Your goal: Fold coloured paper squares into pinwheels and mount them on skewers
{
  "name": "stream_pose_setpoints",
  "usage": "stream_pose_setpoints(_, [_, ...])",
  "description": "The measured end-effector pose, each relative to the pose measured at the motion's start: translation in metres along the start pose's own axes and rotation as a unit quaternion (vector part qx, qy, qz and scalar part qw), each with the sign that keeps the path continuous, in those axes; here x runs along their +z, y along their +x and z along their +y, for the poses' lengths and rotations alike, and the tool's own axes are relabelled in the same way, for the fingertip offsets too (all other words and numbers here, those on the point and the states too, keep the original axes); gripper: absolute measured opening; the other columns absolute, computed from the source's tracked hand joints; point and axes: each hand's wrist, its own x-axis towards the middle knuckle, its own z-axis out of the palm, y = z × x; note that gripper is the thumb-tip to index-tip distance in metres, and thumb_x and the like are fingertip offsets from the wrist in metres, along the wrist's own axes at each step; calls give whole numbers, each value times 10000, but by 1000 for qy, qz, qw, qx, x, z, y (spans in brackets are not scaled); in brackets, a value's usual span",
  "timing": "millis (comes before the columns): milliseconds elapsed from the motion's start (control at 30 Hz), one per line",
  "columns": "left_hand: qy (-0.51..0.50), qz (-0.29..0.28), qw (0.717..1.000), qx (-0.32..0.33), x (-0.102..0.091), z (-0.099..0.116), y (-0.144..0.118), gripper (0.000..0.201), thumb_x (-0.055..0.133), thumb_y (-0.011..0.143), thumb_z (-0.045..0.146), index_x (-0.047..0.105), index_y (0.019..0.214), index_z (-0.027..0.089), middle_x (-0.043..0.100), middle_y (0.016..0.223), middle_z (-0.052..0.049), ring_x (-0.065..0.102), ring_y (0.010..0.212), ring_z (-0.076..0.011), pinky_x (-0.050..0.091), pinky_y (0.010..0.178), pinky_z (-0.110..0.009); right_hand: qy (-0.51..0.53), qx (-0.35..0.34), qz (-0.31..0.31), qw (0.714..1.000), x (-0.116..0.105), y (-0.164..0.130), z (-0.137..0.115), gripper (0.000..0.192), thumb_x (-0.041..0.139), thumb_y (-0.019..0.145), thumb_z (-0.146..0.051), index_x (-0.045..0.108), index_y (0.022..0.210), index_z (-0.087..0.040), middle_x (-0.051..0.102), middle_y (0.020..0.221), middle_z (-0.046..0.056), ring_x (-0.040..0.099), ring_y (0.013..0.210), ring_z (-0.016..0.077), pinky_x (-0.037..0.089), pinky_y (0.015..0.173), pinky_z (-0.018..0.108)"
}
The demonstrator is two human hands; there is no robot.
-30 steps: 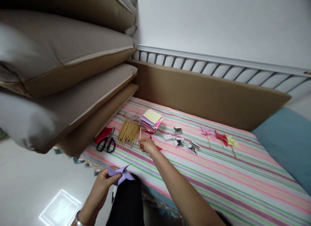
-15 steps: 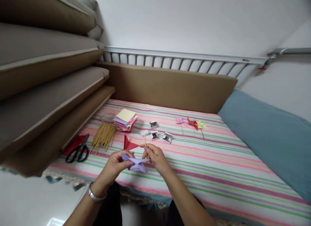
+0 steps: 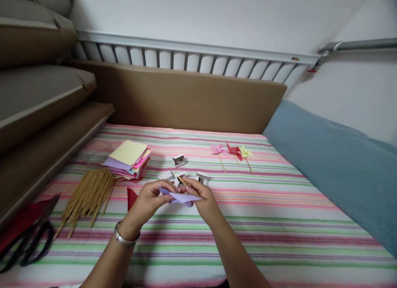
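A purple paper pinwheel [image 3: 182, 198] is pinched by its left side in my left hand [image 3: 153, 198], fingers closed on it. My right hand [image 3: 201, 196] is closed on a thin wooden stick [image 3: 182, 181] whose upper end pokes out above the fingers; where it meets the paper is hidden. The right hand also touches the pinwheel's right side. Just beyond the hands are small white boxes [image 3: 179, 160], some with dark bits inside and partly covered by my fingers. A red paper piece [image 3: 131, 198] lies behind my left wrist.
On the striped cloth [image 3: 279, 222] lie a bundle of wooden sticks [image 3: 88, 195], a stack of coloured paper squares [image 3: 128, 153] and black-handled scissors [image 3: 34, 238] at left. Finished pink, red and yellow pinwheels [image 3: 235, 151] lie at back right. Stacked cushions [image 3: 46, 94] rise at left.
My view has leaned closer and turned, so the table things sit lower and further left. Both hands have come closer together, with the pinwheel flatter and the stick tilted.
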Motion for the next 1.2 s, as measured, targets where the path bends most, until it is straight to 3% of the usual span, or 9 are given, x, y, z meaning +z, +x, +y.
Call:
stream_pose_setpoints(167, [46, -10, 998, 37, -7, -4, -4, 52, 699, 715, 232, 718, 714, 184, 658, 766, -66, 596, 787, -207, 433, 786, -330, -81, -36, 44, 995, 5, 0, -3, 203, 588, 806, -335, 738, 876, -217, 622, 762, 34, 576, 734, 158, 447, 633, 260])
stream_pose_setpoints(533, [74, -33, 996, 35, -10, -16, -4, 68, 676, 746, 237, 705, 758, 177, 672, 785, -61, 606, 789, -198, 421, 827, -340, -123, -55, 43, 990, 5, -1, 2, 132, 605, 787, -270, 724, 821, -222, 633, 773, 28, 574, 759, 167, 434, 683, 285])
stream_pose_setpoints(800, [70, -27, 995, 59, -4, -28, -4, 57, 661, 762, 202, 699, 801, 185, 679, 827, -63, 615, 829, -199, 440, 816, -343, -72, -25, 41, 996, 4, -5, -3, 123, 613, 766, -232, 724, 818, -228, 667, 788, 26, 598, 772, 177, 443, 707, 298])
stream_pose_setpoints(933, [78, -28, 995, 59, -3, -28, -4, 49, 663, 761, 193, 698, 795, 191, 677, 814, -52, 614, 811, -190, 425, 831, -344, -10, 13, 54, 998, 2, -4, 0, 153, 619, 760, -251, 714, 876, -218, 668, 816, 25, 610, 738, 164, 472, 672, 286])
stream_pose_setpoints(1033, [73, -47, 995, 46, -6, -28, -5, 36, 675, 752, 210, 693, 766, 182, 677, 794, -50, 613, 794, -186, 404, 868, -355, 77, 33, 102, 991, -3, 1, 8, 257, 664, 718, -237, 688, 974, -231, 664, 827, 5, 608, 728, 141, 488, 708, 287])
stream_pose_setpoints(1200, [11, -89, 996, -17, -17, -32, -7, 99, 688, 737, 258, 677, 741, 160, 653, 770, -57, 604, 770, -190, 442, 757, -319, 314, 39, 161, 935, -17, 8, 13, 157, 720, 680, -231, 651, 819, -210, 677, 770, -17, 648, 782, 138, 474, 896, 348])
